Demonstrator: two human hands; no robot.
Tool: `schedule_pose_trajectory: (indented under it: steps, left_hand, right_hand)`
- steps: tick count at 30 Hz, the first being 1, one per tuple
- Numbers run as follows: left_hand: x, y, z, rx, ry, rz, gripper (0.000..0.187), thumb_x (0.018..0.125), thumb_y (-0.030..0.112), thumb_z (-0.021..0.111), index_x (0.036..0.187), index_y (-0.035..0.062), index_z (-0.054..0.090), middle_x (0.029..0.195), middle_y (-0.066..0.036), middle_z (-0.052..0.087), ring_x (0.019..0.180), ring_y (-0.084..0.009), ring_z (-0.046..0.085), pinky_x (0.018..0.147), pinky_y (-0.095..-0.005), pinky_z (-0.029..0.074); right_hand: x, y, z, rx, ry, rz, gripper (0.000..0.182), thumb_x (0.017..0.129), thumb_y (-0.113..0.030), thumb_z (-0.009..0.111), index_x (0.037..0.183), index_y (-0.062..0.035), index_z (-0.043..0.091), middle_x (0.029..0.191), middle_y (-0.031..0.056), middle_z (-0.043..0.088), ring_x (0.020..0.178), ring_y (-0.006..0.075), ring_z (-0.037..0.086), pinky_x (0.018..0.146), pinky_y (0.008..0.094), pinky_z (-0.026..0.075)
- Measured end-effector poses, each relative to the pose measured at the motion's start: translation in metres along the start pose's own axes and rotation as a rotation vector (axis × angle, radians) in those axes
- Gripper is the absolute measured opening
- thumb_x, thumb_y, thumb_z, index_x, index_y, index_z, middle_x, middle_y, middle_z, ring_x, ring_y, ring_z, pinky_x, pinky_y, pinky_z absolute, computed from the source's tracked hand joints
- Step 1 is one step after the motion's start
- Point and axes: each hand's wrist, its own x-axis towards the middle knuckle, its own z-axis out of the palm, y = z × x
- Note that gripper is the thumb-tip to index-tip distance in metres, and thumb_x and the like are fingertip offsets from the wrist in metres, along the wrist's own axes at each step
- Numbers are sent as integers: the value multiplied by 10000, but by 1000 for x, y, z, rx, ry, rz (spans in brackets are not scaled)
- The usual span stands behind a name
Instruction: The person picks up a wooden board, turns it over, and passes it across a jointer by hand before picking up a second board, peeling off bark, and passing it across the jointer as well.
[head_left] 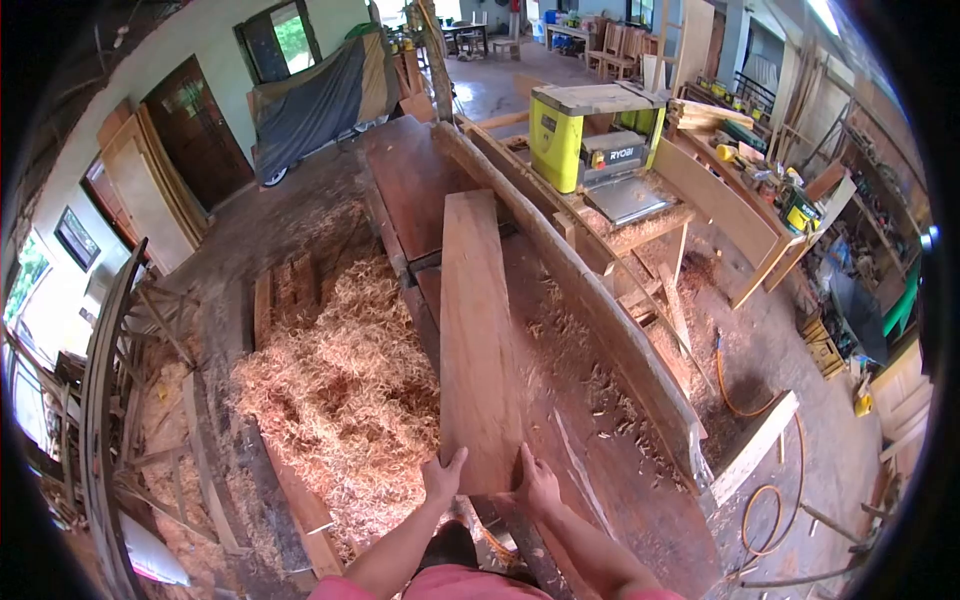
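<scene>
A long, smooth wooden board [478,340] points away from me over a dark red-brown slab [640,500]. My left hand [443,478] grips the board's near left corner, thumb up along the edge. At the near right corner, my right hand [537,480] holds the same board, its fingers partly hidden by the wood. The board's far end lies over another reddish slab [410,180]. Shavings are scattered on the slab to the right of the board.
A big heap of wood shavings [345,400] lies left of the board. A green planer [600,135] stands beyond the long raw-edged plank [590,290]. An orange hose [765,520] curls on the floor at right. Stacked lumber [105,390] runs along the left.
</scene>
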Motion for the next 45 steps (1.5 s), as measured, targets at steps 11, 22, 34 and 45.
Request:
schedule_pose_trajectory:
  steps: [11,22,34,45]
  left_hand:
    - [50,-8,-12,123,-18,-28,906,822,720,698,1116,-136,695,1080,-346,707,1093,-454,690,921,-477,542]
    - [-218,-46,-72,-64,-234,-246,835,837,580,789,1295,-96,618,1200,-229,713,1092,-299,705,940,-388,546]
    - [-386,-14,-82,156,-357,267,803,782,436,869,1267,-112,536,1196,-295,649,1066,-350,693,917,-408,561]
    - [-376,-42,-42,-289,-1013,132,668,1038,407,600,1530,-9,422,1450,-170,571,1349,-256,535,1104,-350,440]
  right_hand:
    - [38,-35,-10,-43,-75,89,1343,642,-659,867,1604,-12,190,1294,316,612,1190,463,613,1015,496,499]
    - [-221,-25,26,45,-173,54,1331,654,-664,866,1591,12,205,1286,322,606,1200,459,606,1032,491,490]
    - [-340,-40,2,820,-240,212,1242,803,-559,804,1601,88,107,1602,301,319,1521,309,296,1188,393,346]
    - [-364,-51,-62,747,217,310,752,764,-39,828,1420,46,470,1239,171,666,1084,243,675,924,370,568]
